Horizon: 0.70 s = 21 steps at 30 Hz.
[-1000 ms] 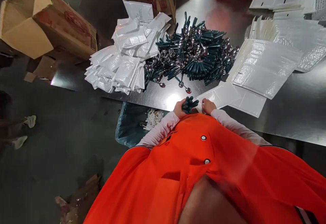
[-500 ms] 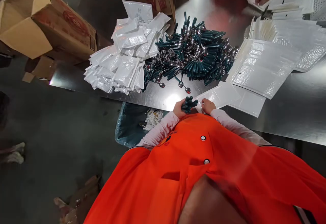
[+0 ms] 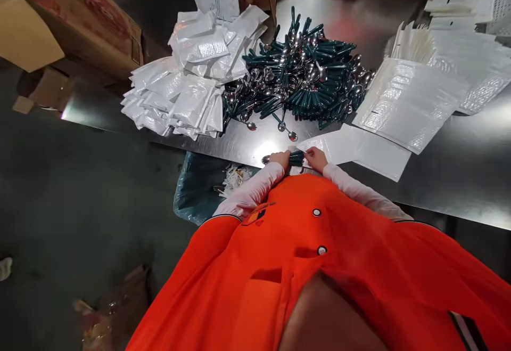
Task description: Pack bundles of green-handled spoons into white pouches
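Observation:
At the table's front edge, my left hand (image 3: 280,159) is closed round a bundle of spoons (image 3: 296,158). Their dark green handles point right, and the metal bowls stick out past the hand's left side. Close by, my right hand (image 3: 315,158) pinches the edge of a white padded envelope (image 3: 339,145) beside the handle ends. Whether the handle tips are inside the envelope's mouth I cannot tell. Just beyond my hands lies a large heap of similar green-handled spoons (image 3: 315,87), with a few loose ones at its front.
Filled-looking white packets (image 3: 191,100) are piled left of the spoons. Flat envelopes (image 3: 411,98) lie in stacks on the right of the metal table (image 3: 451,180). Below the front edge hangs a bin with a blue liner (image 3: 187,191). Cardboard boxes (image 3: 99,21) stand at the left.
My left hand has turned the spoon bundle so the handles now lie level, pointing right. My right hand has moved slightly left and up with the envelope edge. A co-worker's hand at top right has left view.

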### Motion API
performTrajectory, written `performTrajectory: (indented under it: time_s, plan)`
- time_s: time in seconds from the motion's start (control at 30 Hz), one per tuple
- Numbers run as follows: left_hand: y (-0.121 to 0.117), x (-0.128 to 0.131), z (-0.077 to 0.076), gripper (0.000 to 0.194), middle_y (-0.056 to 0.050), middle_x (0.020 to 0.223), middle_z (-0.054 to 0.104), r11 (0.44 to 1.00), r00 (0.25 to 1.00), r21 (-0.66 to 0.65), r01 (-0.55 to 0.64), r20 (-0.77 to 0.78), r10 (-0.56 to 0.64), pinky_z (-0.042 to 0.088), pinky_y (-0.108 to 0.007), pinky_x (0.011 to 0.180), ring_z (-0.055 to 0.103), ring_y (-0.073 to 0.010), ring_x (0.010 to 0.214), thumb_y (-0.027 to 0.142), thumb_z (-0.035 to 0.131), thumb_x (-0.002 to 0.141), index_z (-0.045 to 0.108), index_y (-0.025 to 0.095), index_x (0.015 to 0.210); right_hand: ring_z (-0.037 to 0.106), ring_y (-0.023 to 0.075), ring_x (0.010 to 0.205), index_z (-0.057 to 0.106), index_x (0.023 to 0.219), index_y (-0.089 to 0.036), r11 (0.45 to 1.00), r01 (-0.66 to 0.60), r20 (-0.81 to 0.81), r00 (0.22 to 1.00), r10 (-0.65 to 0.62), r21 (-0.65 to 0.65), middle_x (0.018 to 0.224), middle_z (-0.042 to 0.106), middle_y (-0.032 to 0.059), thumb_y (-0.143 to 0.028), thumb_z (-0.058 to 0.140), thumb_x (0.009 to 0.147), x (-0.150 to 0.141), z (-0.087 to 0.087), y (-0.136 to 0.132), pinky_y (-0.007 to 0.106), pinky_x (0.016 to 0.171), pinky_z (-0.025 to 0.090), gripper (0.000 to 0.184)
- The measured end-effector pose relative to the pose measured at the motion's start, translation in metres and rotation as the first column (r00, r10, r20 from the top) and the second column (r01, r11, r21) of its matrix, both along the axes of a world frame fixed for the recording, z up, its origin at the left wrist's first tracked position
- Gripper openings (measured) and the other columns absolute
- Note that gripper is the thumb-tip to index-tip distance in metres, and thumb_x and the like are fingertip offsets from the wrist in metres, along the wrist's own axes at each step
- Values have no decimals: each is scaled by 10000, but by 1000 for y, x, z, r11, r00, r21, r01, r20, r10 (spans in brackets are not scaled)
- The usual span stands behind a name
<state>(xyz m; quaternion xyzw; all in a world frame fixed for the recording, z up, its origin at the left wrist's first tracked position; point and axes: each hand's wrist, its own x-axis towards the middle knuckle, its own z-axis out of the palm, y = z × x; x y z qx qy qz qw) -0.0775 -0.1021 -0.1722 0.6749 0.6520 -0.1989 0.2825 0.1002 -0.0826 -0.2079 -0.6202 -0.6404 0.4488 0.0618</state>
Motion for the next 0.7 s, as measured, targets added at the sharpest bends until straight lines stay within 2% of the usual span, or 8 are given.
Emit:
performTrajectory:
  time_s: [0.1,0.2,0.3,0.37,0.43,0.5,0.57,0.7]
  plan:
    - [7,5,3,409,-144,1225,705,999,998,8,-48,32,48,477,-393,1034,667,-287,1182,338,518,962,544,205,1348,692,252,1008,697,1093,-148,946,-194,151,976,159,259,1112,750,137,-209,553,902,-6,18,0,325,864,506,247]
    - [11,10,7,533,-180,1241,695,985,984,-34,-170,44,172,511,-354,974,676,-296,1168,306,593,912,494,145,1410,680,278,1070,716,1115,-140,902,-348,296,916,270,256,1182,737,155,-217,514,926,-9,34,4,335,887,484,287]
    - [10,17,12,709,-231,1221,694,964,964,-22,-265,30,266,523,-334,939,688,-298,1147,237,611,892,337,58,1522,674,282,1074,711,1138,-122,888,-388,332,894,299,245,1170,740,165,-228,465,958,-11,44,7,336,895,467,323]
    - [10,20,18,811,-231,1192,704,966,967,53,-252,51,250,518,-339,950,690,-297,1143,217,622,887,230,61,1580,668,282,1064,708,1135,-115,878,-406,315,893,322,253,1142,744,169,-233,463,962,-13,47,8,332,898,458,322]
    - [13,19,24,848,-216,1172,714,976,982,135,-173,96,161,511,-355,967,695,-298,1130,204,631,878,206,101,1605,662,279,1049,710,1114,-121,871,-409,283,899,333,272,1113,746,170,-234,456,965,-15,48,8,329,897,455,315]
    - [19,15,30,854,-201,1167,720,983,984,159,-97,166,71,508,-367,973,695,-308,1124,178,670,833,281,134,1592,652,275,1063,710,1105,-139,872,-374,242,920,307,315,1126,741,162,-231,433,974,-16,50,8,330,912,455,320]
    - [28,8,34,810,-179,1170,729,989,963,130,-70,268,33,513,-354,965,691,-310,1123,140,725,754,444,152,1514,639,270,1097,701,1131,-156,873,-327,198,942,271,361,1175,730,145,-233,415,983,-16,55,11,335,935,456,332]
    - [43,-1,36,501,-137,1152,747,991,915,71,-111,397,74,519,-312,937,694,-286,1097,98,743,697,706,156,1193,635,283,1120,693,1167,-153,869,-317,206,945,255,379,1206,723,144,-249,416,992,-16,71,19,351,941,453,341]
